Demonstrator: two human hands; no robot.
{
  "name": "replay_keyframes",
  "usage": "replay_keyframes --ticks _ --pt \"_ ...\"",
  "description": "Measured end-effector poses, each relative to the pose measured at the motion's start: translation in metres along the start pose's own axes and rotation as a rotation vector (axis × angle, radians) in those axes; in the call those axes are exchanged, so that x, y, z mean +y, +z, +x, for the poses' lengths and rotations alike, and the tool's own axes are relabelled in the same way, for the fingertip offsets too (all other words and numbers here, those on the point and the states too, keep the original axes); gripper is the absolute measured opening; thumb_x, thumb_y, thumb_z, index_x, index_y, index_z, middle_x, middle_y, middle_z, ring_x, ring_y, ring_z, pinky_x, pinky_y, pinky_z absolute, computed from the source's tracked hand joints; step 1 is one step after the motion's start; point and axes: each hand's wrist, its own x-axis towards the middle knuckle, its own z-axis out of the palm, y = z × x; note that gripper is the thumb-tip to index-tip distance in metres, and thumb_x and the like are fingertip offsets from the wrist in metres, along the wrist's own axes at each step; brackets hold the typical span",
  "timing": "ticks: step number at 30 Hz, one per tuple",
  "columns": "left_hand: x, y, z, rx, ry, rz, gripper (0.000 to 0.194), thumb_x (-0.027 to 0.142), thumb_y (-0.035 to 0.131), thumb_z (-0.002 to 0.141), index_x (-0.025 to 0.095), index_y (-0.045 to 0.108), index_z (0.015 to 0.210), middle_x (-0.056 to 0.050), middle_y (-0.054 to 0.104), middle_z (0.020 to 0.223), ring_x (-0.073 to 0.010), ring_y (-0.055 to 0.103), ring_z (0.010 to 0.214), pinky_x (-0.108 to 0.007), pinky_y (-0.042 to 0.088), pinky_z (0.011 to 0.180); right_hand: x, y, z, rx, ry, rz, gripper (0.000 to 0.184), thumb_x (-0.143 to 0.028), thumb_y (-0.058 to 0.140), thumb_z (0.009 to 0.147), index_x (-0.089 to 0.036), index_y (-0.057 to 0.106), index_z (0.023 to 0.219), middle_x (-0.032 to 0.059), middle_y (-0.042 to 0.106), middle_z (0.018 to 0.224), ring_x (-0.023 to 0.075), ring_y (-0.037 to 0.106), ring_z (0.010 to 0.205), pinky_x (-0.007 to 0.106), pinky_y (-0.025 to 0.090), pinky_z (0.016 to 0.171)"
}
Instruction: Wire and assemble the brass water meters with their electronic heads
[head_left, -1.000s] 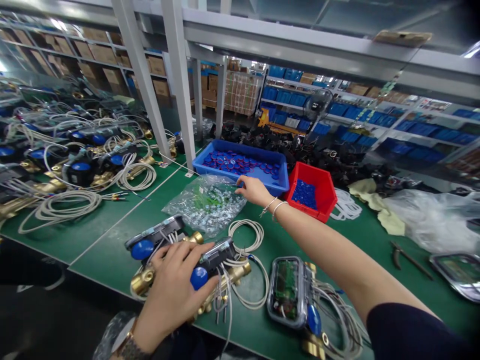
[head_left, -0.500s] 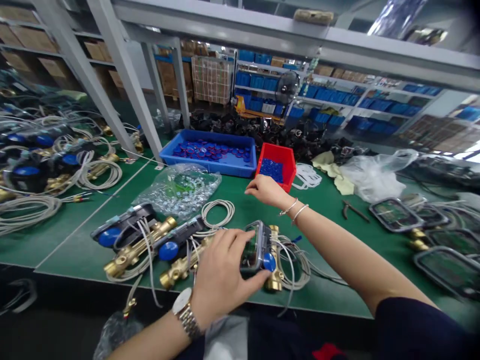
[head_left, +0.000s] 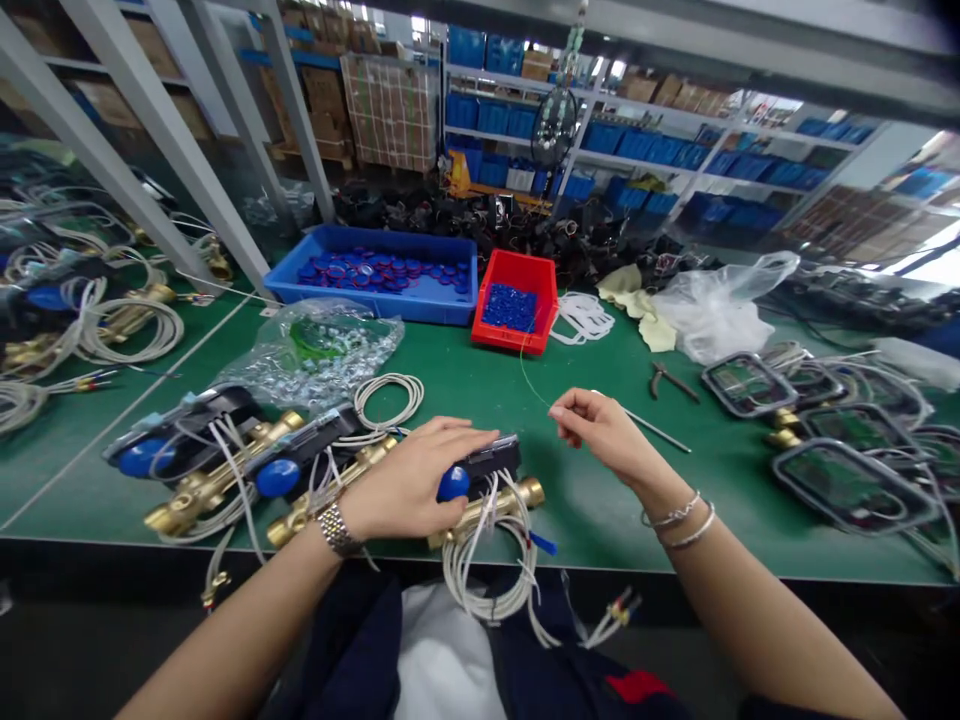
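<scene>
My left hand (head_left: 424, 475) lies over a black-housed meter (head_left: 495, 458), its fingers across the top and its thumb by the blue round cap (head_left: 453, 484). The meter sits on a brass pipe body (head_left: 531, 491), and coiled grey cables (head_left: 491, 590) hang over the table's front edge. To the right, my right hand (head_left: 596, 430) is closed with fingertips pinched at the end of a thin yellow-green wire (head_left: 531, 382). That wire runs back to the red bin (head_left: 551, 310) of small blue parts. Beside my left wrist lie two more brass-bodied meters (head_left: 225, 465).
A blue tray (head_left: 450, 310) of blue discs and a plastic bag (head_left: 315, 355) of small metal parts stand behind. Pliers (head_left: 671, 383), a thin metal rod (head_left: 660, 430), white gaskets (head_left: 583, 318) and several clear-windowed meters (head_left: 847, 480) lie to the right on the green table (head_left: 600, 530).
My right hand has drawn back from the red bin toward me, and a thin wire now shows at its fingertips. The meter under my left hand has been turned, its window now facing away.
</scene>
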Motion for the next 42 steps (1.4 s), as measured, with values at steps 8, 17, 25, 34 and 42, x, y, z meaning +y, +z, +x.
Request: replay_keyframes --ticks 8,17,25,34,42 --pt "0.015 -0.004 0.016 0.346 -0.048 0.393 0.024 0.036 0.050 0.103 0.026 0.072 0.110 -0.004 0.074 0.099 -0.0261 0.059 0.103 -0.055 0.029 0.104 -0.054 0.023 -0.019 -0.225 -0.192 0.323 0.020 -0.036 0.065 0.093 -0.019 0.062 0.083 -0.0036 0.058 0.068 0.0112 0.053 0.060 0.025 0.039 0.057" --pt "0.016 -0.003 0.006 0.152 -0.146 0.225 0.041 0.034 0.033 0.109 0.019 0.064 0.085 -0.001 0.063 0.079 -0.0175 0.057 0.078 -0.038 0.035 0.081 -0.039 0.004 -0.015 -0.138 -0.352 -0.147 0.040 -0.019 0.067 0.092 -0.022 0.056 0.130 -0.0008 0.067 0.087 0.0178 0.061 0.084 0.033 0.044 0.083" --pt "0.015 0.008 0.011 0.209 -0.151 0.302 0.036 0.034 0.039 0.107 0.020 0.071 0.101 -0.004 0.065 0.087 -0.0205 0.055 0.085 -0.038 0.036 0.079 -0.052 0.008 0.002 0.011 -0.492 -0.053 0.008 -0.023 0.072 0.091 -0.020 0.078 0.086 -0.0007 0.056 0.072 0.0128 0.051 0.067 0.028 0.037 0.061" --pt "0.029 0.034 0.011 0.252 -0.429 0.189 0.051 0.068 0.059 0.090 0.029 0.066 0.123 -0.002 0.069 0.114 -0.0281 0.058 0.110 -0.051 0.033 0.101 -0.026 0.010 0.040 -0.175 -0.313 0.190 0.027 -0.041 0.073 0.087 -0.015 0.070 0.080 -0.0018 0.056 0.070 0.0105 0.041 0.060 0.027 0.030 0.056" --pt "0.035 0.047 0.014 0.251 -0.474 0.298 0.059 0.068 0.071 0.078 0.029 0.065 0.123 -0.005 0.067 0.113 -0.0316 0.055 0.108 -0.056 0.028 0.104 -0.021 0.021 0.056 -0.275 -0.476 0.066 0.022 -0.038 0.073 0.090 -0.019 0.079 0.080 -0.0045 0.044 0.064 0.0113 0.039 0.060 0.028 0.028 0.058"
